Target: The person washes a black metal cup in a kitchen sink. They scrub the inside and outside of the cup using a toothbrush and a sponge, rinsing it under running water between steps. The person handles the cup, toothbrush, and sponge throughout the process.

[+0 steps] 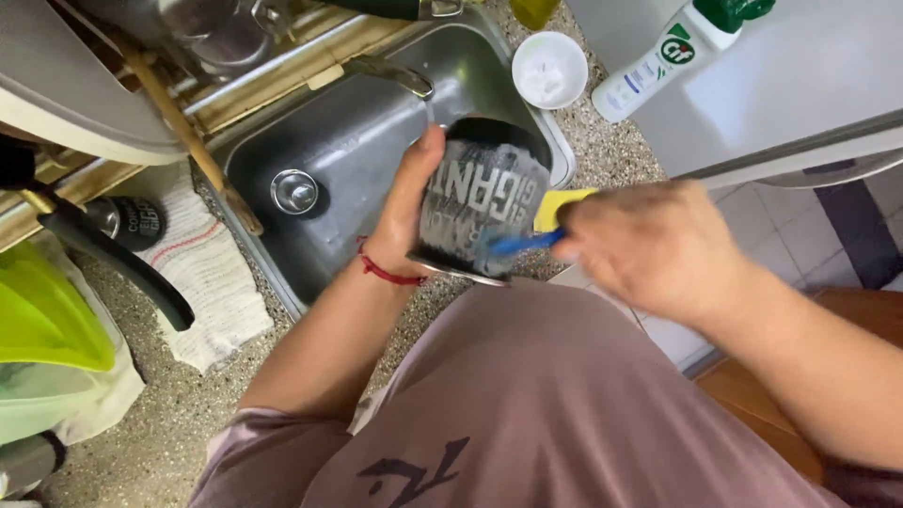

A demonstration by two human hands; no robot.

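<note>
Left hand (400, 221) wraps its fingers round the dark cup (482, 199), centre frame over the sink (329, 160); right hand (654, 246) pinches a blue brush (522, 243) against it, blurred. Bowl (549, 69) and bottle (673, 52) upper right, cloth (202, 273) left

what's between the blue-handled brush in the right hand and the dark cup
Nothing visible: the right hand holds the blue-handled brush right against the dark printed cup, which the left hand grips over the steel sink.
</note>
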